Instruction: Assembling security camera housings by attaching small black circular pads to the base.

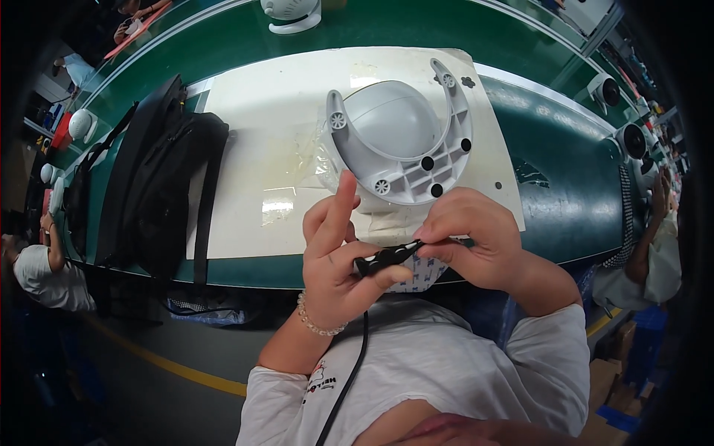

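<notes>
Fingers of both hands were clamped on a black strip [387, 258] with pale spots: the right hand [480, 238] pinched its right end between thumb and forefinger, and the left hand [327, 256] gripped the other end — one finger pointing up, clear of it. The strip was held in the air before the person's chest, near the table's close edge. Just beyond lay a pale rounded housing [393, 119] with a curved stand [405, 180], its ribbed underside facing up and bearing three round black pads [428, 163]. Beneath these lay a white board [256, 160] on the green table [576, 215]. A black bag [160, 197] lay on the left — and a white rounded unit [292, 11] stood beyond the board.
</notes>
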Demonstrator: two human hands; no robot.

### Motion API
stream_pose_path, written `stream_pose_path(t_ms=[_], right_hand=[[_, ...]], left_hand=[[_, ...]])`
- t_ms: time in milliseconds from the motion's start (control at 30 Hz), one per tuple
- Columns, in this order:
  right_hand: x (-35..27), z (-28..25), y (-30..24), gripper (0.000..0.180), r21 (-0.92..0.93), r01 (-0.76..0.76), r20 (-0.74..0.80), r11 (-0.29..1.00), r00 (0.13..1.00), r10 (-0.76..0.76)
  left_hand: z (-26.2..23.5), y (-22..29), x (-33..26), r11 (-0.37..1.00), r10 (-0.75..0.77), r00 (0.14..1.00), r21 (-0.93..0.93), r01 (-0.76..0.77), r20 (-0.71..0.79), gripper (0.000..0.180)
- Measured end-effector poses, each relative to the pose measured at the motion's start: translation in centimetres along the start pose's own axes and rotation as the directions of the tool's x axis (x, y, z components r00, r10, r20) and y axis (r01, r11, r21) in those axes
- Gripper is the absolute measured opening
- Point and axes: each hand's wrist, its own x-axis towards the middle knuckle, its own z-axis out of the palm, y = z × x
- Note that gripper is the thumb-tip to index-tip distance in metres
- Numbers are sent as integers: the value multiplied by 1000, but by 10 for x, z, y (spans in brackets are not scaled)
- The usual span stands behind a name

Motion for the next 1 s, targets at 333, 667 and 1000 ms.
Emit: stream_pose_path(t_ms=[333, 667, 1000], right_hand=[[3, 3, 1, 25, 9, 325, -178, 946, 931, -318], [-2, 8, -4, 37, -116, 121, -35, 986, 991, -126], [6, 10, -8, 53, 144, 132, -78, 981, 990, -121]], left_hand=[[-10, 1, -2, 997, -4, 997, 74, -2, 78, 15], [-3, 5, -5, 966, 61, 997, 249, -71, 47, 16], [-3, 7, -4, 956, 99, 993, 270, -114, 68, 21]])
